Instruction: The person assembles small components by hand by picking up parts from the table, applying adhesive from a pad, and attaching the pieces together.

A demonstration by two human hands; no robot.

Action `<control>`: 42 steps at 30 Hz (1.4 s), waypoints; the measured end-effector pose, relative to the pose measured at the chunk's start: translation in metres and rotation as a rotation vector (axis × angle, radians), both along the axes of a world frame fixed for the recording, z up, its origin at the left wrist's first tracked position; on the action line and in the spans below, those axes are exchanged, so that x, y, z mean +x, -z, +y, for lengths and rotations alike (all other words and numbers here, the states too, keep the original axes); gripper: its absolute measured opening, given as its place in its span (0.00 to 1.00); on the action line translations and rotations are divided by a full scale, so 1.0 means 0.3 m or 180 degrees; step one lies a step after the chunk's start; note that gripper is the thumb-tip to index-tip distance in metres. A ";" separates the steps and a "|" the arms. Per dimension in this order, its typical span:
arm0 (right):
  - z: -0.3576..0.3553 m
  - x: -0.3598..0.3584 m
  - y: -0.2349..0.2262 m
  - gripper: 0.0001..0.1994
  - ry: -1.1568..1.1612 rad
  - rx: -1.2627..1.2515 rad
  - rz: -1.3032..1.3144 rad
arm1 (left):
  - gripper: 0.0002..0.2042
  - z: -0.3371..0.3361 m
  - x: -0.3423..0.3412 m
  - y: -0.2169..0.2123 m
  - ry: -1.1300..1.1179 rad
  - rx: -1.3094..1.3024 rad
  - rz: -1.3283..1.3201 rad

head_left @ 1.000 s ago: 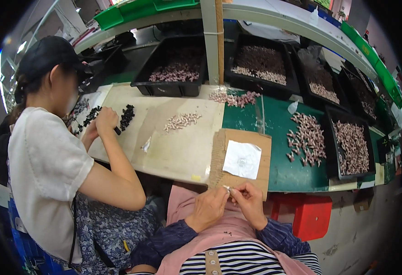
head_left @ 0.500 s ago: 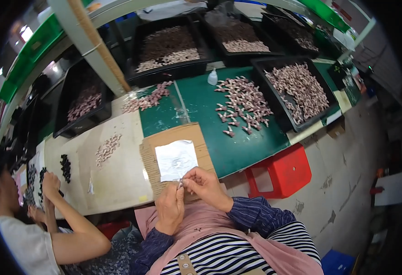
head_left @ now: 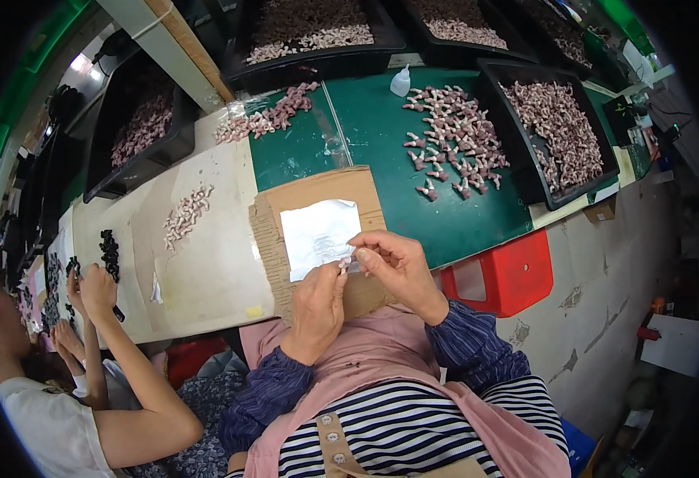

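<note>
Between thumb and fingers, my left hand (head_left: 318, 309) pinches a small pinkish-white piece (head_left: 345, 262), much of it covered by the fingertips. My right hand (head_left: 401, 269) is close beside it, thumb and forefinger nearly together at the piece; whether they grip anything is too small to make out. Both hands are over the near edge of a white paper sheet (head_left: 318, 227), which lies creased on a piece of brown cardboard (head_left: 365, 191). Pink-and-white pieces (head_left: 457, 135) of a similar look are spread on the green tabletop (head_left: 389, 207) at the right.
Black trays (head_left: 553, 199) of small pieces line the back and right. A white squeeze bottle (head_left: 400, 81) stands near the spread pieces. Below the table's right edge is a red stool (head_left: 517, 275). At the left, a co-worker (head_left: 118, 398) handles small black pieces (head_left: 109, 255).
The view has shifted, so the table appears higher. My right hand has drawn slightly away from my left, and the small piece shows more clearly. The co-worker's hands have moved.
</note>
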State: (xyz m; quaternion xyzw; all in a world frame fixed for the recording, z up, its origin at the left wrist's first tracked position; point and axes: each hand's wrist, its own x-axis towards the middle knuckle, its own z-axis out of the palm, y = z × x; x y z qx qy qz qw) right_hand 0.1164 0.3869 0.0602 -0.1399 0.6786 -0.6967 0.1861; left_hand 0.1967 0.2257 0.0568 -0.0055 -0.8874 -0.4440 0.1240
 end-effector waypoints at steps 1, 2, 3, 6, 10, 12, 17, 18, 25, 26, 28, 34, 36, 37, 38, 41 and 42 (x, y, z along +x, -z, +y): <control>-0.001 0.001 -0.005 0.10 -0.0125 -0.0057 -0.0147 | 0.05 0.000 0.001 -0.012 -0.0014 0.0004 -0.0018; -0.001 0.000 -0.005 0.10 -0.0251 -0.0113 -0.0292 | 0.05 -0.001 0.003 -0.028 -0.0002 -0.0139 0.0091; 0.001 0.000 0.000 0.10 -0.0267 -0.0112 -0.0308 | 0.04 -0.005 0.007 -0.035 0.0009 -0.0285 0.0198; 0.004 0.006 0.012 0.09 -0.0368 -0.0812 -0.0917 | 0.05 -0.004 0.013 -0.037 0.0071 0.0002 0.0395; -0.005 0.029 0.026 0.06 -0.0392 -0.1599 -0.1097 | 0.07 -0.012 0.045 -0.030 0.0028 0.0127 0.0211; -0.007 0.033 0.029 0.05 -0.0431 -0.1733 -0.1173 | 0.08 -0.012 0.055 -0.037 0.0010 0.0613 -0.0129; 0.004 0.038 0.041 0.06 -0.0658 -0.1781 -0.1194 | 0.09 -0.004 0.078 -0.045 -0.0121 0.1610 -0.0583; 0.005 0.040 0.043 0.06 -0.0662 -0.1783 -0.1196 | 0.09 -0.001 0.080 -0.053 -0.0193 0.2002 -0.0800; 0.018 0.042 0.038 0.07 -0.0557 -0.1859 -0.1026 | 0.10 0.021 0.076 -0.092 -0.0211 0.2668 -0.0896; 0.020 0.042 0.038 0.07 -0.0562 -0.1885 -0.1054 | 0.09 0.024 0.075 -0.098 -0.0246 0.2675 -0.0870; 0.020 0.047 0.039 0.07 -0.0581 -0.1828 -0.0933 | 0.08 0.023 0.076 -0.100 -0.0285 0.2672 -0.0843; 0.024 0.063 0.043 0.07 -0.0553 -0.1732 -0.0773 | 0.08 -0.003 0.077 -0.069 -0.0215 0.2784 -0.1029; 0.025 0.066 0.041 0.07 -0.0539 -0.1759 -0.0804 | 0.09 -0.004 0.078 -0.058 -0.0216 0.3382 -0.1041; 0.024 0.069 0.035 0.07 -0.0534 -0.1724 -0.0781 | 0.09 -0.007 0.078 -0.055 -0.0224 0.3378 -0.1039; 0.023 0.070 0.032 0.07 -0.0530 -0.1689 -0.0758 | 0.08 -0.009 0.076 -0.052 -0.0226 0.3514 -0.1066; 0.031 0.068 0.036 0.08 -0.0502 -0.1672 -0.0933 | 0.08 -0.002 0.068 -0.050 -0.0233 0.3469 -0.1121; 0.031 0.070 0.033 0.08 -0.0505 -0.1674 -0.0937 | 0.08 -0.001 0.069 -0.053 -0.0256 0.3271 -0.1141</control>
